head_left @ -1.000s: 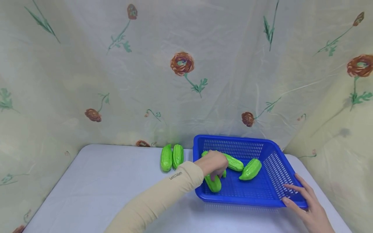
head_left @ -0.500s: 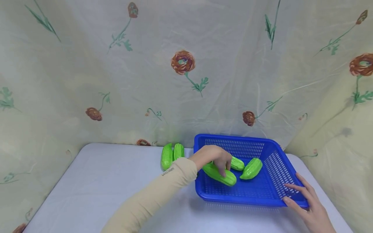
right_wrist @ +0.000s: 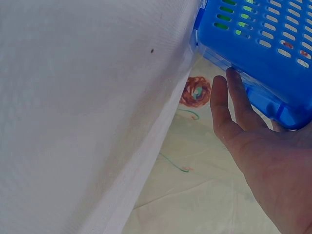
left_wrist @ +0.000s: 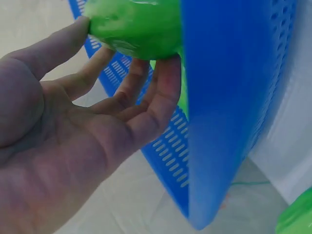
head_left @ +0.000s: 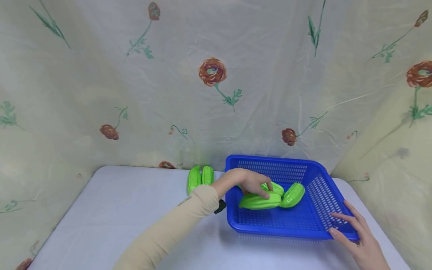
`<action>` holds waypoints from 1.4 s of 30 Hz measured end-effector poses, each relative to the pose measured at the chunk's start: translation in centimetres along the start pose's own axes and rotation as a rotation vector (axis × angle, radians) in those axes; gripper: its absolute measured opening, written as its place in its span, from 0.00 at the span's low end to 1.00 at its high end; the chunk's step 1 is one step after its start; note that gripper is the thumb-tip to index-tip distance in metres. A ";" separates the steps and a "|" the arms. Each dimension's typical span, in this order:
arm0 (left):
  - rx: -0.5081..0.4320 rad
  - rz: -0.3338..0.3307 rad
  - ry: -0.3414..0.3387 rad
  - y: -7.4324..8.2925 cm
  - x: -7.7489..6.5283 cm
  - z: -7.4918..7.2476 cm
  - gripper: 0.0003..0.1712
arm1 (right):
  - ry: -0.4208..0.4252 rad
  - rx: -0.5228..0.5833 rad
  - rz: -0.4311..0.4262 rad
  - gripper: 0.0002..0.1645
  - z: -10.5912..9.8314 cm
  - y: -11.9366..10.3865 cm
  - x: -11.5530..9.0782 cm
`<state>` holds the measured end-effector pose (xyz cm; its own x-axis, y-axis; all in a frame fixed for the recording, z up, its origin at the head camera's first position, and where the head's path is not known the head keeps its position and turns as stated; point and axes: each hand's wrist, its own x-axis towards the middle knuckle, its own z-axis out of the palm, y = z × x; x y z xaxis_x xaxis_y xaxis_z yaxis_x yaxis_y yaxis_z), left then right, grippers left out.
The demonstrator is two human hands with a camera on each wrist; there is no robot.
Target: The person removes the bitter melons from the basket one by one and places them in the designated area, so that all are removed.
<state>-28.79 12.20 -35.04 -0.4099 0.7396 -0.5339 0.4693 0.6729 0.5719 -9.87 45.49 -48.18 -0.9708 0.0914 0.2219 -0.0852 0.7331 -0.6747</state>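
My left hand (head_left: pixel 251 183) reaches into the blue mesh basket (head_left: pixel 290 233), its thumb and fingers holding a ribbed green gourd (head_left: pixel 258 202). That gourd lies almost level across the basket's left half. Behind it, partly covered by the hand, is another green gourd (head_left: pixel 277 188); a third gourd (head_left: pixel 293 195) rests to its right. In the left wrist view, the fingertips curl against the held gourd (left_wrist: pixel 136 29) beside the basket wall (left_wrist: pixel 219 97). My right hand (head_left: pixel 364 242) holds the basket's near right corner, thumb and a finger over the rim. The right wrist view shows two fingers (right_wrist: pixel 222 107) extended at the basket's outside.
Two more green gourds, one (head_left: pixel 194 180) and its neighbour (head_left: pixel 207 175), lie side by side on the white table (head_left: pixel 135 202), left of the basket. A flowered curtain (head_left: pixel 168 93) hangs behind and at both sides.
My left hand has lifted the gourd from the basket's left side, shifted it right and turned it from steeply slanted to nearly level. The right hand stays on the corner.
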 end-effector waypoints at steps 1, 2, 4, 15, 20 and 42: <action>-0.029 0.009 0.000 -0.1 0.0 0.1 0.29 | -0.001 -0.001 0.002 0.28 0.0 0.0 0.0; -0.054 0.017 0.001 -0.2 -0.1 0.1 0.29 | -0.001 0.000 0.004 0.29 0.0 0.0 0.0; -0.105 0.033 0.003 -0.4 -0.2 0.3 0.29 | -0.005 0.001 0.007 0.29 -0.1 0.0 0.0; -0.376 0.133 0.069 -1.7 -2.3 0.6 0.28 | -0.027 0.007 0.034 0.30 -0.1 0.0 0.1; -0.407 0.176 0.103 -2.9 -3.5 0.5 0.29 | -0.017 0.008 0.021 0.29 -0.1 0.0 0.0; -0.625 0.274 0.244 -8.2 -8.1 1.3 0.29 | -0.008 0.018 0.019 0.29 0.0 -0.1 0.0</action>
<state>-28.25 0.65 -36.19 -0.5385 0.8165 -0.2081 0.0750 0.2924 0.9533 -9.90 45.43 -48.11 -0.9740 0.0995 0.2037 -0.0711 0.7192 -0.6911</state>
